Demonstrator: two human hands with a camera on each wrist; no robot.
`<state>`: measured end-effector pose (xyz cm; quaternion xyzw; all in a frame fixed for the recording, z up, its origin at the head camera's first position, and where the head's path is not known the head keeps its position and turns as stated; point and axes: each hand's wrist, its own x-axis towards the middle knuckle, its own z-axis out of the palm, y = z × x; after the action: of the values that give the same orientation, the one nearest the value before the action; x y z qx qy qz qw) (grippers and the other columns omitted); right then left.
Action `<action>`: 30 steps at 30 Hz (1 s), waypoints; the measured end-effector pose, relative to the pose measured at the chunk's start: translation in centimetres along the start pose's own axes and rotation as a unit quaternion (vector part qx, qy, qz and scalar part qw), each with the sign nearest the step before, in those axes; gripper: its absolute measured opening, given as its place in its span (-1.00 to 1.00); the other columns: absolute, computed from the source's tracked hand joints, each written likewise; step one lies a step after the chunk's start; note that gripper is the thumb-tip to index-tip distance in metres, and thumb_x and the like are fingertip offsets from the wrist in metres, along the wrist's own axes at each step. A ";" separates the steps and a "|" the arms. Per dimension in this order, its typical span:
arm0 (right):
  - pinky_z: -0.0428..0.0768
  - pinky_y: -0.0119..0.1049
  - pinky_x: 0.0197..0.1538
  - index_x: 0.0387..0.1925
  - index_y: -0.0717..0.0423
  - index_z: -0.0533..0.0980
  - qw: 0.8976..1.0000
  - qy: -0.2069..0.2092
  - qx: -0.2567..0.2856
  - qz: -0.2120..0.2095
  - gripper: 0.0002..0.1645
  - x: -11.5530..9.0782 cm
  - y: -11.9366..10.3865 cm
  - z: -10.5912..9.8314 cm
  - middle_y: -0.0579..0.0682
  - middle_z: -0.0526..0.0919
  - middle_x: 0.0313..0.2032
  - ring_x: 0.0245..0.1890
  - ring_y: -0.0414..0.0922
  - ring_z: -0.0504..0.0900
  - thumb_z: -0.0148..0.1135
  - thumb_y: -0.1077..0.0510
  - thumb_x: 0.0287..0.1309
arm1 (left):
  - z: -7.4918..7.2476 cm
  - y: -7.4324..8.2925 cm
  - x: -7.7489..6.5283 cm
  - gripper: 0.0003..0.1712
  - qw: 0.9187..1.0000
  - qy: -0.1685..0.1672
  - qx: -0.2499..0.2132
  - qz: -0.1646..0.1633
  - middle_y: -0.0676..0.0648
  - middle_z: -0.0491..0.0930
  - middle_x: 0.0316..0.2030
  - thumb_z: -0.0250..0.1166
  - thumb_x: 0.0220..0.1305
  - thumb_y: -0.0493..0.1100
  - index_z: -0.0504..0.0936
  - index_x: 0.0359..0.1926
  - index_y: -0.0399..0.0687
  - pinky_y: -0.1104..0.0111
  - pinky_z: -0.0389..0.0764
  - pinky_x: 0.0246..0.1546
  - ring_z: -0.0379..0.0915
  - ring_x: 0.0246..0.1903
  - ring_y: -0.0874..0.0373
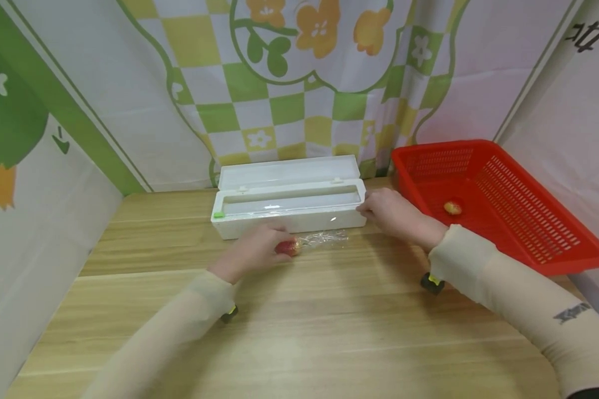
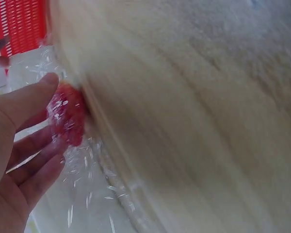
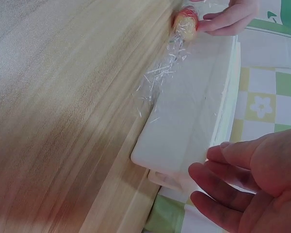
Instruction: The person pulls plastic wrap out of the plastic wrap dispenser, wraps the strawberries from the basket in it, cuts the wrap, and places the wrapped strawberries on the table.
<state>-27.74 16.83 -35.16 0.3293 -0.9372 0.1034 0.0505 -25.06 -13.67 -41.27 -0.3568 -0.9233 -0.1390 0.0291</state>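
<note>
My left hand (image 1: 253, 250) holds a small red and yellow fruit (image 1: 289, 247) between thumb and fingers, low in front of a white cling film dispenser (image 1: 299, 223). Clear film wraps the fruit (image 2: 68, 115), and a crumpled tail of cling film (image 1: 325, 239) trails from it to the right. The dispenser's lid (image 1: 289, 175) stands raised at the back, with a roll visible inside. At the dispenser's right end is my right hand (image 1: 393, 213). In the right wrist view, its fingers are loosely bent with nothing between them, fingertips close to the box's end.
To the right stands a red plastic basket (image 1: 494, 224) with slotted walls and another red and yellow fruit (image 1: 452, 208) in it. A green tab (image 1: 219, 214) sits on the dispenser's left end. Printed curtains (image 1: 299, 116) hang behind the wooden table (image 1: 319, 332).
</note>
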 end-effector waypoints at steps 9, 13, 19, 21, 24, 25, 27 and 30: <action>0.59 -0.22 -0.26 -0.16 0.15 0.70 1.000 -0.006 0.015 0.008 -0.75 0.1 0.1 -0.3 0.08 0.71 -0.38 -0.42 -0.10 0.51 0.20 0.28 0.16 | 0.8 0.1 0.5 -0.67 0.999 0.005 0.011 -0.037 0.08 0.46 -0.36 0.45 0.04 -0.13 0.51 -0.19 0.01 0.31 0.47 -0.25 0.37 -0.32 0.19; 0.63 -0.15 -0.19 -0.16 0.15 0.70 1.000 -0.006 0.015 0.009 -0.76 0.1 0.2 -0.4 0.10 0.73 -0.35 -0.40 -0.07 0.56 0.20 0.27 0.16 | 1.0 0.2 0.4 -0.76 0.999 0.012 -0.002 -0.032 0.08 0.45 -0.41 0.41 0.09 -0.17 0.52 -0.26 0.00 0.33 0.45 -0.29 0.35 -0.37 0.20; 0.64 -0.12 -0.17 -0.15 0.15 0.70 1.000 -0.007 0.010 0.013 -0.76 0.2 0.1 -0.5 0.11 0.73 -0.34 -0.38 -0.05 0.60 0.22 0.26 0.16 | 1.0 0.8 -0.1 -0.78 1.000 -0.003 -0.025 -0.010 0.09 0.54 -0.39 0.39 0.10 -0.16 0.59 -0.21 -0.05 0.34 0.50 -0.24 0.39 -0.35 0.22; 0.64 -0.12 -0.17 -0.15 0.14 0.70 1.000 -0.012 0.013 0.017 -0.76 0.1 0.1 -0.6 0.11 0.73 -0.34 -0.38 -0.05 0.59 0.21 0.26 0.17 | 1.1 1.1 -0.3 -0.74 0.999 -0.013 -0.028 -0.013 0.08 0.56 -0.33 0.38 0.12 -0.14 0.60 -0.15 -0.05 0.32 0.52 -0.19 0.41 -0.30 0.21; 0.64 -0.14 -0.17 -0.15 0.13 0.70 1.000 -0.012 0.016 0.020 -0.76 0.1 0.2 -0.5 0.09 0.73 -0.34 -0.38 -0.08 0.58 0.21 0.25 0.17 | 1.1 1.6 -0.6 -0.67 0.999 -0.030 -0.031 -0.023 0.07 0.56 -0.24 0.37 0.14 -0.10 0.60 -0.05 -0.02 0.31 0.55 -0.12 0.43 -0.24 0.22; 0.63 -0.16 -0.21 -0.20 0.11 0.72 1.000 -0.012 0.015 0.020 -0.78 0.1 0.2 -0.5 0.07 0.71 -0.40 -0.42 -0.09 0.55 0.20 0.26 0.17 | 1.1 1.7 -0.6 -0.65 0.998 -0.036 -0.033 -0.027 0.07 0.56 -0.21 0.37 0.15 -0.09 0.61 -0.02 -0.02 0.31 0.56 -0.09 0.43 -0.22 0.23; 0.58 -0.21 -0.31 -0.32 0.07 0.72 1.000 -0.011 0.012 0.015 -0.80 0.1 0.3 -0.5 0.00 0.62 -0.55 -0.49 -0.11 0.48 0.19 0.26 0.18 | 1.1 2.0 -0.8 -0.59 0.998 -0.045 -0.035 -0.031 0.06 0.57 -0.14 0.36 0.15 -0.07 0.60 0.03 -0.03 0.30 0.56 -0.03 0.45 -0.17 0.23; 0.45 -0.27 -0.41 -0.43 0.02 0.68 1.000 -0.014 0.011 0.013 -0.80 0.1 0.5 -0.5 -0.10 0.42 -0.69 -0.56 -0.13 0.37 0.17 0.26 0.19 | 1.0 2.4 -0.9 -0.59 0.997 -0.056 -0.043 -0.029 0.06 0.59 -0.13 0.36 0.16 -0.08 0.61 0.04 -0.06 0.31 0.56 0.00 0.48 -0.16 0.24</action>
<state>-28.11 17.29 -34.77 0.3190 -0.9409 0.1094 0.0321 -22.78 -12.31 -41.76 -0.3375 -0.9268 -0.1594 -0.0418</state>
